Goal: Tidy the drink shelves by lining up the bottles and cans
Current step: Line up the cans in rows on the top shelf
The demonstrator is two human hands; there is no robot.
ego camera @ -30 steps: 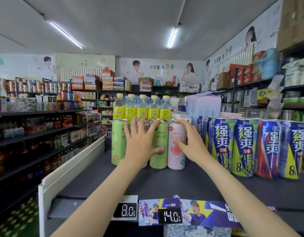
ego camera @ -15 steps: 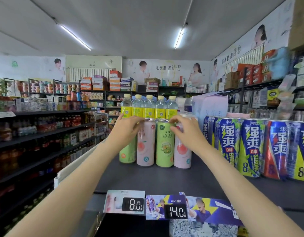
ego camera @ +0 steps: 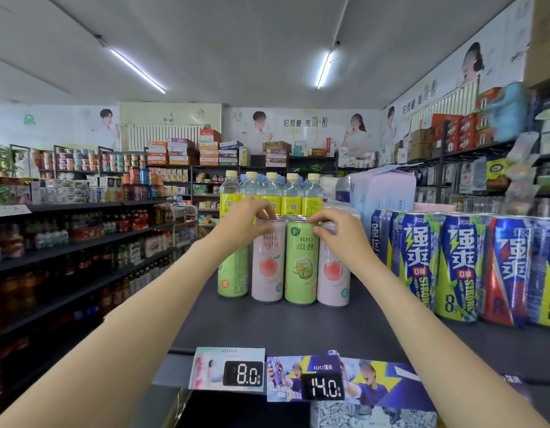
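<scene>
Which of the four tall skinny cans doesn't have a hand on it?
The green can, third from the left. The left hand covers the other green can and touches the first pink one, and the right hand holds the last pink one.

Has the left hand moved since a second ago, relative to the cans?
Yes. The left hand rose from flat against the can fronts to the can tops, fingers now curled over the left pink can rim.

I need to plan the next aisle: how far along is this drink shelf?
Done: the four slim cans stand upright, side by side, and the blue cans form a row. In hand: the left hand and right hand grip the slim cans' tops. Left: the bottles behind look untouched.
</scene>
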